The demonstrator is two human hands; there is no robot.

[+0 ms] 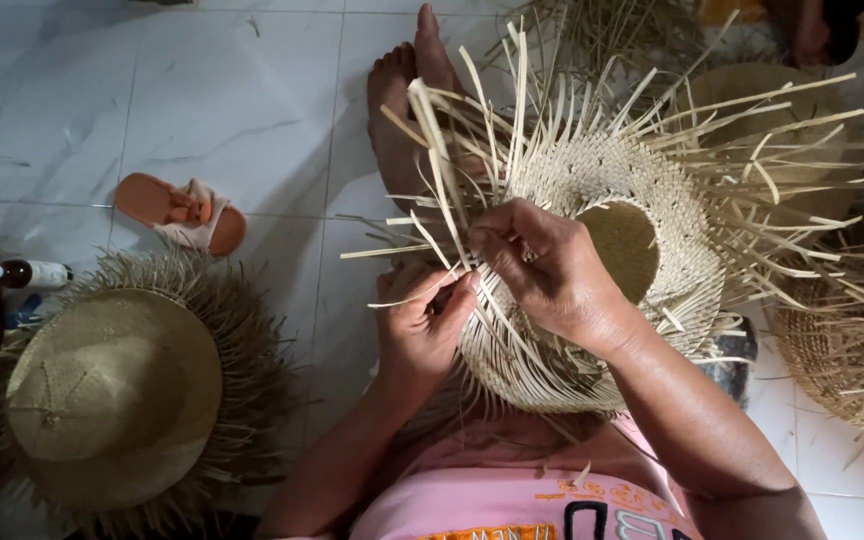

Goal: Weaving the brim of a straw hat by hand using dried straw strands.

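A half-woven straw hat (642,190) rests on my lap, crown opening toward me, loose pale strips fanning out from its brim. My left hand (422,320) pinches several strips at the brim's near left edge. My right hand (542,265) lies over the brim just to the right and grips strips between thumb and fingers, close against the left hand. My bare feet (407,90) stretch out on the floor beyond the hat.
A finished straw hat (112,390) with a fringed brim lies on the white tiles at left. An orange sandal (182,212) sits behind it. A small dark bottle (27,273) is at the far left, by another person's hand. More woven pieces (842,330) pile at right.
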